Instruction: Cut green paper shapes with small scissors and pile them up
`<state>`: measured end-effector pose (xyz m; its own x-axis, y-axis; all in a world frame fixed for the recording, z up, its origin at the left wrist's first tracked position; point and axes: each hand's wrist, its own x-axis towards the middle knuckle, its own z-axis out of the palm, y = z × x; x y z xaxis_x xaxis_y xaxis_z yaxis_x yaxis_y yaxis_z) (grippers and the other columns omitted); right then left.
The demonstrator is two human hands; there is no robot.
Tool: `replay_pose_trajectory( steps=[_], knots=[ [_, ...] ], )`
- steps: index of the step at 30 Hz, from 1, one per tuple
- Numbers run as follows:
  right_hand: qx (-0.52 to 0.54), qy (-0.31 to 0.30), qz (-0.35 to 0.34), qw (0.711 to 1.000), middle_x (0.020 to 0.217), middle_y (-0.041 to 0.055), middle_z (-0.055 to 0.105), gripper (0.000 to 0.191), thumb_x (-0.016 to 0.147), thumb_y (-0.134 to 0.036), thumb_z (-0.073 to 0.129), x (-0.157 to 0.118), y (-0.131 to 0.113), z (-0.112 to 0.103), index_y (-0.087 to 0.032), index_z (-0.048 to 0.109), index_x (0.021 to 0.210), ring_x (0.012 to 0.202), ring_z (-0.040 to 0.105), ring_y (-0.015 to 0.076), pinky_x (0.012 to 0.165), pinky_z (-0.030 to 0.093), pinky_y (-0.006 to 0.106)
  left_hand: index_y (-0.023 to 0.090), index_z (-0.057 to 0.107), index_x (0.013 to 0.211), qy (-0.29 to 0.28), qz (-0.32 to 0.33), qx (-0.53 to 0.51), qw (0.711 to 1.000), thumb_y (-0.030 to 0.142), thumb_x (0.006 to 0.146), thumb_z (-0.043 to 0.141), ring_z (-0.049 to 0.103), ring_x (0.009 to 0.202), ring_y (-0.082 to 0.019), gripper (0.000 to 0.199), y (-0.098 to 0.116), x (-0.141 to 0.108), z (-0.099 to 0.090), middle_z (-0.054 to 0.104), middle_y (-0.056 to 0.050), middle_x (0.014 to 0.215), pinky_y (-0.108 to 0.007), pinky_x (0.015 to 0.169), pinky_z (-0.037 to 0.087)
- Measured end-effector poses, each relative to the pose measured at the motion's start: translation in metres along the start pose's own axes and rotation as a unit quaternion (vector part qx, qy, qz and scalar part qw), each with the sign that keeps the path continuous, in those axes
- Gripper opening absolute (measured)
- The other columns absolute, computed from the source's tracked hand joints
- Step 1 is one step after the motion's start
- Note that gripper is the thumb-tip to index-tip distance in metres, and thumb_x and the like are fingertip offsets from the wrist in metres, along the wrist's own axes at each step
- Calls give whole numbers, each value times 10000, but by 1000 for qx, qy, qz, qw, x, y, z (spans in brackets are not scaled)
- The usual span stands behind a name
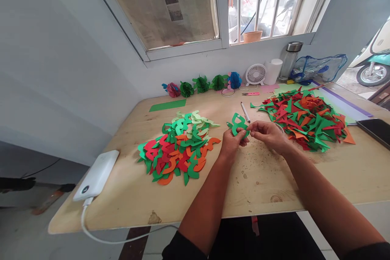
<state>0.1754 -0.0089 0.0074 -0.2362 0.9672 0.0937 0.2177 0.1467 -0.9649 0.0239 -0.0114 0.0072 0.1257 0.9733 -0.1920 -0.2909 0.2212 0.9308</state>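
My left hand (pixel 235 141) is closed on a green paper cutout (pixel 238 122), a wavy shape with curved openings. It is held just above the wooden table (pixel 262 183). My right hand (pixel 267 135) pinches at the cutout's right edge, thumb and forefinger together. The fingers hide the lower part of the paper. Left of my hands lies a heap of curved paper cutouts (pixel 175 146) in green, red, orange and pale green. To the right is a larger heap of pointed paper scraps (pixel 310 118) in red, green and orange. A white pen (pixel 245 112) lies just beyond my hands.
Several honeycomb paper figures (pixel 202 84), a small white fan (pixel 256 74) and a glass bottle (pixel 289 63) line the wall. A green paper strip (pixel 167 105) lies behind the left heap. A cabled white power bank (pixel 96 175) sits at left, a phone (pixel 376 131) at right.
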Motion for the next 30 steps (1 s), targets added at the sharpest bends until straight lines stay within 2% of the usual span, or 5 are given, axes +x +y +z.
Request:
replay_pose_trajectory(
  steps=[16, 30],
  knots=[
    [-47, 15, -9, 999, 570, -41, 431, 183, 723, -291, 586, 0, -2, 2, -166, 650, 841, 533, 361, 95, 481, 298, 234, 140, 552, 663, -8, 4, 1, 1000, 355, 590, 722, 480, 412, -76, 283, -3, 1, -1, 566, 3, 471, -217, 467, 363],
    [-41, -2, -9, 999, 582, -34, 457, 180, 722, -309, 592, 1, 1, 2, -171, 642, 826, 547, 375, 103, 500, 297, 243, 145, 535, 657, -7, -5, 7, 1000, 281, 610, 690, 474, 394, -79, 211, 0, 1, 0, 561, 8, 461, -220, 463, 359]
  ],
)
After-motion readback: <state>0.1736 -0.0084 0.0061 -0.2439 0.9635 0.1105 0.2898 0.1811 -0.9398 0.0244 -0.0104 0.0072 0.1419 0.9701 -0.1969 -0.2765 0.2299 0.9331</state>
